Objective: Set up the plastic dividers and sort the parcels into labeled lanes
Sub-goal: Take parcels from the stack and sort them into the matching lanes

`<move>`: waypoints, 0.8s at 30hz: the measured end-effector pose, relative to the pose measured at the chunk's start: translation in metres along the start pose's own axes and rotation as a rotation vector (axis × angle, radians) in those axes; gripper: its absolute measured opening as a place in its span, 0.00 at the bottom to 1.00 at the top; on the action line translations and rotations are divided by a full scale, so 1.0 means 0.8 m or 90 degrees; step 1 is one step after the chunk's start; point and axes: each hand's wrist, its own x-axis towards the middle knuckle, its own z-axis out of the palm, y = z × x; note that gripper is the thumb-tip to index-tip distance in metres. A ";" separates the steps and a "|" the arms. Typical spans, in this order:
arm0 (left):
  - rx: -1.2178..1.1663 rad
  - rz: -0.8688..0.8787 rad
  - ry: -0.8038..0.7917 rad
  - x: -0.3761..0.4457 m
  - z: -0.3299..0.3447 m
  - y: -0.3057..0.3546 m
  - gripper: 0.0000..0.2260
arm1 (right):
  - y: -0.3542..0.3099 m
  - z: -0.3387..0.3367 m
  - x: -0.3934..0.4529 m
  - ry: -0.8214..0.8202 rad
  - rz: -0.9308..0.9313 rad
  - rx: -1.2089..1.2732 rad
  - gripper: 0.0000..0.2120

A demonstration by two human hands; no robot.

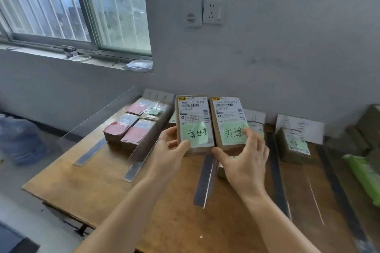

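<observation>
Head view, read left to right. A clear plastic divider [98,115] stands on edge along the left side of the wooden worktop [86,183]; beyond it, in the leftmost lane, lies a block of parcels with pink labels [136,122], stacked against a paper lane sign [158,95] on the wall.

My left hand [168,150] grips the left parcel [193,123] by its near lower corner, thumb on the green note, fingers curled behind. My right hand [244,162] holds the right parcel [228,121] likewise, thumb under its near edge, fingers across its green note. Both parcels are raised above the middle of the worktop, side by side and touching, label faces toward me, long axes running away from me toward the wall.

Below them a divider base strip [205,181] runs the same way, so the lanes lie parallel to the parcels. Each parcel is nearer its own hand; I judge the left one is for a lane to the left of the strip.

Further right, one parcel [295,144] sits in a lane before another paper sign [300,127].
</observation>
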 end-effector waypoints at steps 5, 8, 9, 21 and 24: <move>0.001 0.006 0.031 0.043 -0.019 0.009 0.15 | -0.015 0.040 0.040 -0.041 -0.026 0.024 0.39; -0.006 0.006 0.042 0.063 -0.032 0.005 0.15 | -0.022 0.063 0.055 -0.073 -0.031 0.032 0.38; -0.006 0.002 0.040 0.069 -0.038 0.002 0.15 | -0.023 0.071 0.057 -0.076 -0.032 0.025 0.38; 0.000 -0.060 -0.028 0.165 -0.120 -0.021 0.13 | -0.035 0.170 0.055 -0.057 0.084 -0.090 0.39; 0.002 -0.071 -0.034 0.193 -0.151 -0.022 0.13 | -0.043 0.209 0.033 -0.080 0.135 -0.132 0.38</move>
